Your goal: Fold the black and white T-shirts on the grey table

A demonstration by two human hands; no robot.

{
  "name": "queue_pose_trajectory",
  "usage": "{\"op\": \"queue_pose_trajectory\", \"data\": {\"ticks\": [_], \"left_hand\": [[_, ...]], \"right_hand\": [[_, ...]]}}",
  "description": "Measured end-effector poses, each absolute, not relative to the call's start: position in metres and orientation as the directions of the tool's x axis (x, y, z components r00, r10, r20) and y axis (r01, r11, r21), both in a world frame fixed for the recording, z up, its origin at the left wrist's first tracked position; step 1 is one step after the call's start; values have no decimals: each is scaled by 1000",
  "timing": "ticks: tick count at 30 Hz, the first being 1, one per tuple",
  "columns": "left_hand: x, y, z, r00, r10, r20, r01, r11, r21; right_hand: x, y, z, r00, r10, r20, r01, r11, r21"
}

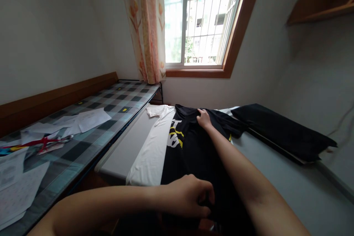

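Observation:
A black T-shirt point(190, 158) with a white and yellow print lies over a white T-shirt point(151, 155), whose short sleeve and side show on the left. At the far end, my right hand point(204, 118) pinches the black cloth near the collar and shoulder. Close to me, my left hand point(193, 195) has its fingers curled around dark cloth at the lower part of the black T-shirt. The near hem is lost in shadow, so the exact grip there is hard to see.
Both shirts lie on a light grey table point(121, 147). A folded black item point(282, 131) rests on the right. To the left stands a checked bed point(132, 101) with papers point(91, 120) and a red strap point(44, 142). Behind are a curtain point(151, 25) and a barred window point(204, 25).

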State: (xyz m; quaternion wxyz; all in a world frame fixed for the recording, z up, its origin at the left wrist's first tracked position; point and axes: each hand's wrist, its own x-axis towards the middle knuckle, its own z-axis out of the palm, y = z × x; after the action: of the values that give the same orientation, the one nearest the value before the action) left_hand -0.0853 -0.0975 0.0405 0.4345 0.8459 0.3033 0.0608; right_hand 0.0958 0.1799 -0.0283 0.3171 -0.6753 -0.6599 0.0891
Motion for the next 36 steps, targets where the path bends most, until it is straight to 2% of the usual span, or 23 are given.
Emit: {"op": "queue_pose_trajectory", "data": {"ticks": [6,9,12,14,16,18,21,23,25,27,28,33,36], "left_hand": [[-62,-80,15,920,146,-365,377,-588,716],[-69,-81,7,946,117,-303,315,-557,769],[-72,-84,9,962,202,-184,262,-488,833],[-67,-82,15,952,270,-146,259,-452,854],[-60,-70,23,932,346,-107,268,-461,846],[-55,-42,28,882,471,-19,302,-535,789],[-55,27,20,676,709,201,471,-625,622],[-64,81,4,521,800,299,621,-595,510],[-76,132,-15,381,875,299,739,-483,470],[-89,173,-31,187,951,247,825,-288,487],[-95,191,-36,152,957,246,833,-258,490],[-111,253,-33,114,968,223,835,-215,507],[-110,279,-24,86,983,164,811,-165,562]], "right_hand": [[110,187,-34,92,966,240,874,37,-484],[114,187,-33,87,952,294,873,69,-482],[119,190,-26,86,918,387,874,117,-472],[124,193,-22,91,940,329,882,77,-465],[128,196,-20,92,976,199,892,8,-452],[131,198,-20,95,989,113,899,-37,-436],[130,198,-24,150,982,112,895,-87,-438],[125,194,-29,206,970,126,885,-130,-448],[120,190,-34,241,956,169,885,-145,-443],[117,186,-39,238,947,213,897,-130,-423],[116,184,-40,230,946,227,901,-120,-416],[116,181,-43,227,943,243,887,-97,-452],[118,180,-44,220,943,251,876,-77,-476]]}}
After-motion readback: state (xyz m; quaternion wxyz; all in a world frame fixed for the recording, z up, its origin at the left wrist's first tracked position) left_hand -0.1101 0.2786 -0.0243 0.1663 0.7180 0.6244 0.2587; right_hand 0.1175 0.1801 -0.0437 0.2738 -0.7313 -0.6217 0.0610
